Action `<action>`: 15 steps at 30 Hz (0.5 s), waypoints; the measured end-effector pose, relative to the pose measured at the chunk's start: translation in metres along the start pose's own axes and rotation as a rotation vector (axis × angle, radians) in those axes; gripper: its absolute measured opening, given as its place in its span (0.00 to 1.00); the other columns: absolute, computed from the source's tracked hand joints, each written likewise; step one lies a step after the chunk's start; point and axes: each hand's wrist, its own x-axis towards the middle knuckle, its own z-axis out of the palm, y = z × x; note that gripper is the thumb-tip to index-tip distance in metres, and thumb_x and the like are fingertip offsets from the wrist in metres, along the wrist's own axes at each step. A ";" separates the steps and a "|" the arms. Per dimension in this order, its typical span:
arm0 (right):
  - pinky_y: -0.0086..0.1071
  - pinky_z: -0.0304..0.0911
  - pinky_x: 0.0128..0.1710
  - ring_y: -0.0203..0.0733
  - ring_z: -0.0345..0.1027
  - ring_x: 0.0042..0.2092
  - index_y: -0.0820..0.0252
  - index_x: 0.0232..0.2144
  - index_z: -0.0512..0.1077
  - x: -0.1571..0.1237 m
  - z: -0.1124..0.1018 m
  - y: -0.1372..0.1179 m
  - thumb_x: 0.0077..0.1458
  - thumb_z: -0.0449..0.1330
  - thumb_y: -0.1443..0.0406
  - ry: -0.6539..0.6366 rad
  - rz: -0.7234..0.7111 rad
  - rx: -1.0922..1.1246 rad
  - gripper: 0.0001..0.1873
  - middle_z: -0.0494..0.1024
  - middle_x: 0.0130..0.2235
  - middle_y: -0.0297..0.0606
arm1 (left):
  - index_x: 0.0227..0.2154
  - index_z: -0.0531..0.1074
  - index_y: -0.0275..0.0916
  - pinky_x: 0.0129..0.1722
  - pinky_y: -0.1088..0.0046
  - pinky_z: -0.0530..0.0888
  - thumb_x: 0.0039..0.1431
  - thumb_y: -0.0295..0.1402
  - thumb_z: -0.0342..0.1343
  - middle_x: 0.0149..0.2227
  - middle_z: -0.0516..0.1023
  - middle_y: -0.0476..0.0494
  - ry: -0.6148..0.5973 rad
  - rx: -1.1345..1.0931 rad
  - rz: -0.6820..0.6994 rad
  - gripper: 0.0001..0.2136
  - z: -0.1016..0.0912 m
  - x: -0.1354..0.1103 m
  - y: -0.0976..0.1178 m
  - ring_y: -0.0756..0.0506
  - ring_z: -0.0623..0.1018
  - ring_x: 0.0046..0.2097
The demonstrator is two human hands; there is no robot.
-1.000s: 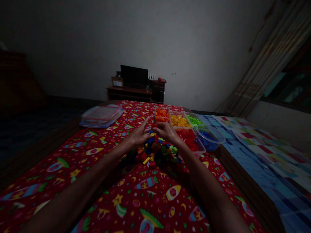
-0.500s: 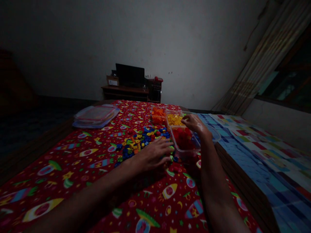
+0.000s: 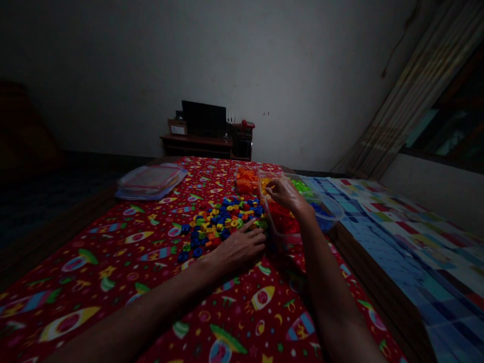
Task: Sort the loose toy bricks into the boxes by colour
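My left hand [image 3: 242,246] lies low over the near right edge of a pile of mixed plastic building blocks [image 3: 212,225], palm down with its fingers spread. Its fingertips are close to some green pieces. My right hand [image 3: 289,195] hovers over the clear tubs, its fingers curled together above the yellow pieces [image 3: 265,182]; whatever they pinch is too small to make out. Below its wrist is a clear tub of red pieces [image 3: 282,220]. Orange pieces [image 3: 247,180] fill a tub farther back. Green pieces [image 3: 300,186] and blue pieces [image 3: 319,209] sit in tubs to the right.
Stacked clear lids [image 3: 151,180] lie at the left on the red patterned cloth [image 3: 166,297]. A blue checked cloth [image 3: 393,257] spreads on the right. Against the back wall stands a desk [image 3: 196,142] with a monitor [image 3: 204,118].
My right hand has moved left, from beside the yellow pieces to above them, uncovering the green and blue tubs. My left hand has shifted slightly, its fingers lower against the pile.
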 end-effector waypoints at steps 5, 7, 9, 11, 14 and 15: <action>0.27 0.58 0.33 0.39 0.69 0.36 0.64 0.39 0.76 0.001 0.011 -0.008 0.58 0.53 0.67 -0.088 -0.055 0.028 0.13 0.78 0.38 0.46 | 0.39 0.73 0.41 0.62 0.56 0.53 0.59 0.28 0.52 0.53 0.70 0.44 0.027 -0.014 -0.101 0.08 -0.006 -0.013 -0.029 0.42 0.64 0.59; 0.27 0.58 0.34 0.39 0.70 0.37 0.64 0.39 0.76 0.002 0.018 -0.010 0.56 0.54 0.69 -0.132 -0.091 0.037 0.12 0.79 0.39 0.45 | 0.43 0.72 0.43 0.62 0.54 0.54 0.60 0.28 0.51 0.58 0.66 0.43 0.042 -0.053 -0.163 0.11 -0.006 -0.019 -0.042 0.41 0.61 0.61; 0.27 0.59 0.35 0.39 0.70 0.37 0.62 0.39 0.77 0.004 0.024 -0.012 0.54 0.56 0.70 -0.184 -0.125 0.038 0.13 0.79 0.39 0.44 | 0.48 0.71 0.43 0.62 0.52 0.55 0.61 0.30 0.48 0.62 0.61 0.41 0.081 -0.120 -0.250 0.13 -0.005 -0.026 -0.056 0.41 0.61 0.62; 0.27 0.59 0.35 0.39 0.70 0.37 0.61 0.40 0.77 0.004 0.027 -0.015 0.53 0.56 0.71 -0.230 -0.148 0.036 0.13 0.79 0.38 0.43 | 0.49 0.70 0.42 0.61 0.53 0.58 0.62 0.34 0.47 0.64 0.58 0.40 0.113 -0.223 -0.351 0.15 -0.003 -0.033 -0.070 0.40 0.62 0.62; 0.26 0.59 0.34 0.39 0.70 0.37 0.62 0.40 0.76 0.003 0.029 -0.022 0.52 0.56 0.72 -0.282 -0.164 0.011 0.14 0.79 0.39 0.44 | 0.48 0.72 0.40 0.59 0.57 0.61 0.60 0.42 0.48 0.63 0.60 0.38 0.122 -0.391 -0.524 0.18 -0.003 -0.041 -0.088 0.38 0.63 0.61; 0.26 0.59 0.34 0.39 0.70 0.37 0.63 0.40 0.77 0.002 0.029 -0.025 0.51 0.56 0.72 -0.301 -0.172 0.000 0.14 0.79 0.38 0.45 | 0.47 0.73 0.39 0.59 0.57 0.61 0.59 0.44 0.48 0.61 0.62 0.38 0.111 -0.435 -0.576 0.19 -0.004 -0.043 -0.093 0.38 0.63 0.61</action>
